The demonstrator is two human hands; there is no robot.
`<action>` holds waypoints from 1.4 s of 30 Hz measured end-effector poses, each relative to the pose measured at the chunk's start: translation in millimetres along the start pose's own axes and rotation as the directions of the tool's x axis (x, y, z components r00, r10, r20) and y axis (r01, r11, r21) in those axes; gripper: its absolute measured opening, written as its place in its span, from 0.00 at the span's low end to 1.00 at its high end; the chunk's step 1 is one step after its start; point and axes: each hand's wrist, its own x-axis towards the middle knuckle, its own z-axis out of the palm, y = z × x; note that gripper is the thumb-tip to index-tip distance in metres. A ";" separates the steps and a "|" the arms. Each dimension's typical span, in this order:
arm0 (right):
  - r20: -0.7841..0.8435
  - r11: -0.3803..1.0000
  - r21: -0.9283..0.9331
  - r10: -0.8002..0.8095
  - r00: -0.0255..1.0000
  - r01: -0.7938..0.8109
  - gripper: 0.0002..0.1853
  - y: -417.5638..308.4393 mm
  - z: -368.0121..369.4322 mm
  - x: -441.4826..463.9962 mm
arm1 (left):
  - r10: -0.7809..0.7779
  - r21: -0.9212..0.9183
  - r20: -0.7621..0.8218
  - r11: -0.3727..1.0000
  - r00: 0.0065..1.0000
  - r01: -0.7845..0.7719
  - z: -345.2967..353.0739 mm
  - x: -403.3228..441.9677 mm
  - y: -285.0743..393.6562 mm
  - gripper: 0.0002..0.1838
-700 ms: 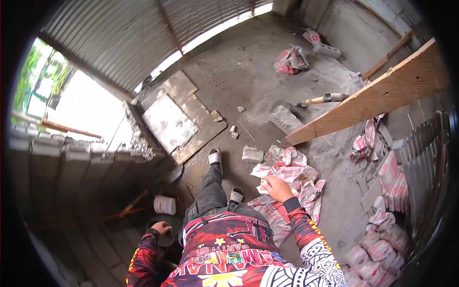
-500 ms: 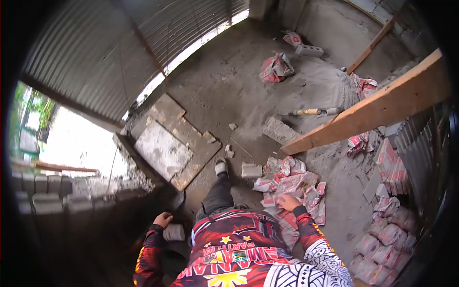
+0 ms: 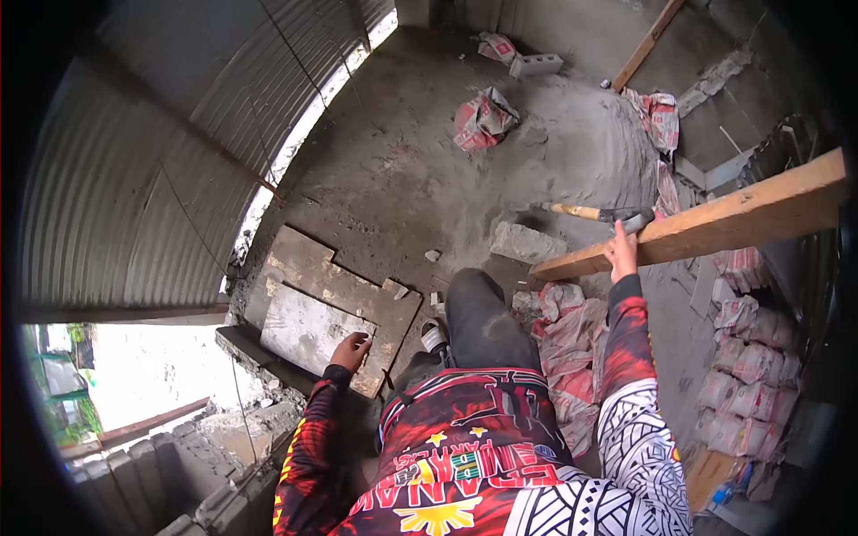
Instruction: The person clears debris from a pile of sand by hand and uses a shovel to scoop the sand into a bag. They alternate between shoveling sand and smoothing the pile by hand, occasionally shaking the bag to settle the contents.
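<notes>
My right hand (image 3: 621, 252) reaches forward over the slanted wooden plank (image 3: 706, 228), its fingers closed at the grey grip of a shovel (image 3: 576, 212) with a wooden shaft. Past the plank, the shovel lies close to a broken concrete block (image 3: 527, 243). My left hand (image 3: 351, 351) hangs above the pale board (image 3: 308, 326), empty, with its fingers loosely bent and apart. Crumpled red and white cement bags (image 3: 572, 348) lie beside my leg, below the near end of the plank.
A plywood sheet (image 3: 299, 255) lies partly under the pale board. Stacked filled bags (image 3: 746, 393) stand at the right. Farther off are a crumpled bag (image 3: 484, 119), a hollow block (image 3: 536, 65) and a grey powder heap (image 3: 608, 134). Corrugated metal (image 3: 116, 205) walls the left.
My right hand has left the crumpled bags and reached forward to the shovel grip. My left hand has risen over the pale board. My body is lower and a bent knee shows; the view has turned.
</notes>
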 end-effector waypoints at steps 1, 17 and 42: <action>-0.085 0.995 0.058 0.090 0.992 -0.085 0.21 0.8 6.0 16.0 | 0.009 0.023 0.011 1.000 1.000 -0.009 0.2 6.0 -1.5 0.22; 0.187 0.999 0.006 -0.039 0.982 0.039 0.25 -11.4 162.6 37.9 | -0.396 0.396 0.132 0.862 0.909 0.318 -151.6 184.3 -66.9 0.27; 0.260 0.690 0.143 0.666 0.699 -0.710 0.28 -94.8 416.4 102.1 | -0.166 0.076 0.984 0.729 0.067 0.680 -96.6 660.5 500.1 0.20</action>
